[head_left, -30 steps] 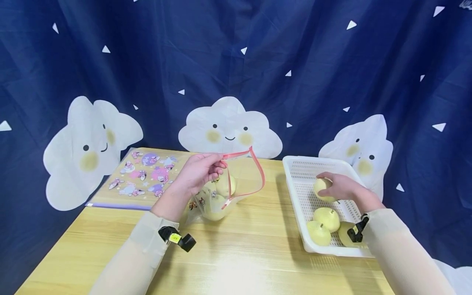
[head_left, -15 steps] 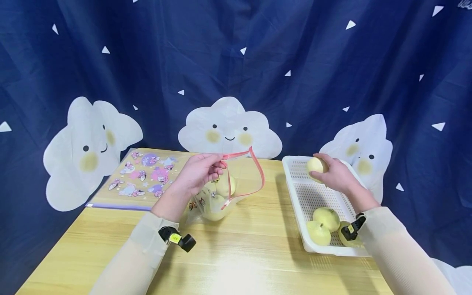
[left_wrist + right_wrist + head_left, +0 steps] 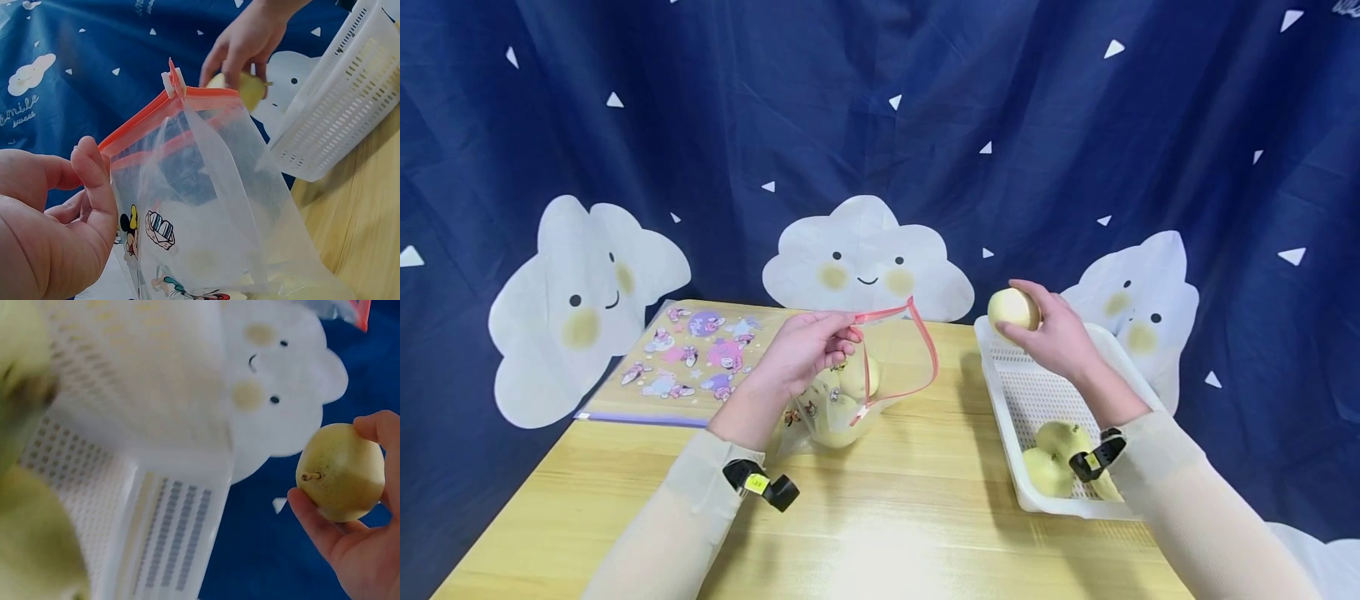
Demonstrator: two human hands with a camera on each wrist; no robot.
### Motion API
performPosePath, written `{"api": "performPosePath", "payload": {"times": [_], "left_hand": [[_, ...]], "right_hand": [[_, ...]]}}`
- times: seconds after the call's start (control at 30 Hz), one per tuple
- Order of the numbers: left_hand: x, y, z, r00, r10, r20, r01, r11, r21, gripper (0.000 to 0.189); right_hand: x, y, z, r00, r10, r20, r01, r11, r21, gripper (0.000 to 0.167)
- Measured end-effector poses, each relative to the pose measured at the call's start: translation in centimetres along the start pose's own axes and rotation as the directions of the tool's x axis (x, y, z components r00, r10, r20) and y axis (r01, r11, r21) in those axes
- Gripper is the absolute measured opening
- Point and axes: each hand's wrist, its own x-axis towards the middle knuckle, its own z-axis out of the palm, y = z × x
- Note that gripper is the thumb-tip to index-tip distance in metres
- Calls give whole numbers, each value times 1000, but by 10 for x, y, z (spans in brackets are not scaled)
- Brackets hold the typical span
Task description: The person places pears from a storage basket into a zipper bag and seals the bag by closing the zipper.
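Note:
My left hand (image 3: 808,350) pinches the red-edged rim of a clear zip bag (image 3: 906,358), whose mouth gapes toward the right. Pears (image 3: 857,379) lie inside the bag, low down near the table. In the left wrist view the bag (image 3: 194,206) shows cartoon prints and a white slider (image 3: 173,82) at the corner of its red zip. My right hand (image 3: 1056,333) grips a pale yellow pear (image 3: 1013,309) above the far left corner of a white basket (image 3: 1000,417). From the right wrist, this pear (image 3: 340,472) shows its short stem, with fingers and thumb around it.
Several pears (image 3: 1048,473) sit at the near end of the basket, partly behind the right wrist. A flat printed bag with a purple edge (image 3: 685,362) lies at the back left of the wooden table (image 3: 925,492). A dark blue curtain (image 3: 865,100) hangs behind.
My right hand has lifted the pear from inside the basket and carried it up and left to above the basket's far left corner. The left hand and the bag have stayed put.

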Motion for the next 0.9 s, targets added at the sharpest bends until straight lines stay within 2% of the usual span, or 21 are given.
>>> {"api": "performPosePath", "payload": {"times": [0.37,0.63,0.77,0.9], "left_hand": [[0,0,-1,1000,3,0,-3,1000,1,33],[0,-2,-1,1000,-6,-4,6,1000,-6,33],[1,-3,0,1000,-13,-2,13,1000,-5,28],[0,-4,0,1000,-10,0,10,1000,4,24]], "right_hand": [[1,-54,16,996,-85,14,83,989,120,71],[-5,-88,29,989,-140,57,125,970,208,73],[-7,-101,37,976,-204,80,173,943,284,73],[-10,-111,44,962,-244,121,186,914,362,73]]}}
